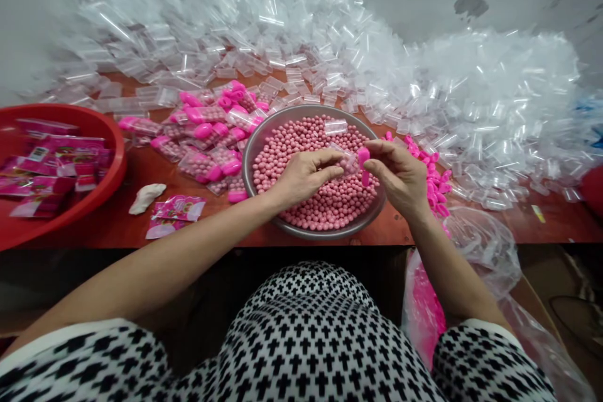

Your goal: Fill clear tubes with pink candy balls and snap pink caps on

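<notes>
Over a metal bowl (251, 183) of small pink balls (301, 201), my left hand (308, 177) is closed on a clear plastic tube (347, 160). What lies inside that tube is hard to make out. My right hand (396, 169) pinches a bright pink cap (363, 166) between thumb and fingers, right beside the tube's end; whether the two touch I cannot tell. Another clear tube (336, 127) lies on the balls at the bowl's far side. Loose pink caps (437, 185) are heaped to the right of the bowl.
Filled, pink-capped tubes (207, 132) are piled left of the bowl. A red basin (120, 157) holds pink packets. More packets (176, 212) and a whitish lump (147, 198) lie on the table. Clear tubes (301, 44) are heaped behind. A plastic bag (485, 245) hangs at the right edge.
</notes>
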Demonstrator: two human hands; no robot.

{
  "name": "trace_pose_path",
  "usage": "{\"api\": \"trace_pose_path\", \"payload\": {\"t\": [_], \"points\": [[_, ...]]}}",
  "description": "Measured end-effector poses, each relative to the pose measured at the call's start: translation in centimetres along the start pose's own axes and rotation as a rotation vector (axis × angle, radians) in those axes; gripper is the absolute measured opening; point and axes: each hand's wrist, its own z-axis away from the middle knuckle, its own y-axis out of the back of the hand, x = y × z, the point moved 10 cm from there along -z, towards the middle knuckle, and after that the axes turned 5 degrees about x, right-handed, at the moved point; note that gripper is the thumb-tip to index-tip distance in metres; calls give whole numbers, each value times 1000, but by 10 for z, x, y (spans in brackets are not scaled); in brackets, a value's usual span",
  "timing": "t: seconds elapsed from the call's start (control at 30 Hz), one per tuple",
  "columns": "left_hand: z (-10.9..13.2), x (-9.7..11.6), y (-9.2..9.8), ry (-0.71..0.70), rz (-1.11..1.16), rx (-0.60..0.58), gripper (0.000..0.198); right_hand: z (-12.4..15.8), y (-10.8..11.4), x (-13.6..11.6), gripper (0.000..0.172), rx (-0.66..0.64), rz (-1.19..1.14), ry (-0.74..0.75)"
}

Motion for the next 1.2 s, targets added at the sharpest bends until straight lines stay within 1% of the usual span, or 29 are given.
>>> {"api": "trace_pose_path", "payload": {"t": [0.07, 0.13, 0.27, 0.37, 0.5, 0.6, 0.67, 0.73, 0.77, 0.83, 0.9, 0.97, 1.0, 1.07, 1.1, 1.2], "points": [[1, 0, -1, 9, 6, -3, 27, 3, -9, -14, 27, -42, 121, 141], [3, -1, 0, 23, 6, 11, 28, 6, -16, -23, 22, -71, 217, 253], [5, 2, 7, -8, -89, 78, 27, 14, -23, -34, 19, -103, 341, 410], [6, 6, 9, -58, -164, 104, 23, 20, -24, -38, 20, -114, 404, 456], [9, 15, 4, -148, -247, 89, 18, 28, -28, -40, 19, -167, 408, 474], [9, 16, 2, -151, -260, 78, 17, 28, -33, -36, 19, -185, 386, 470], [7, 10, 3, -90, -207, 84, 17, 23, -33, -30, 20, -172, 357, 427], [4, 1, 5, -1, -104, 75, 18, 15, -29, -20, 21, -160, 280, 323], [3, -4, 5, 49, -41, 68, 20, 11, -25, -12, 22, -156, 215, 240], [1, -15, 6, 148, 104, 68, 28, 8, -16, 6, 31, -150, 13, 38], [0, -24, 9, 229, 247, 102, 39, 11, -9, 24, 43, -156, -213, -161], [-1, -28, 11, 265, 327, 128, 44, 19, -8, 36, 52, -184, -360, -297], [-2, -27, 11, 257, 328, 127, 43, 22, -8, 41, 53, -196, -396, -342], [-3, -19, 9, 195, 259, 96, 36, 24, -7, 45, 46, -175, -444, -390], [-3, -14, 8, 148, 208, 80, 31, 22, -7, 45, 41, -146, -477, -393], [-1, 1, 5, 34, 88, 49, 21, 11, -19, 38, 36, -146, -572, -401]]}}
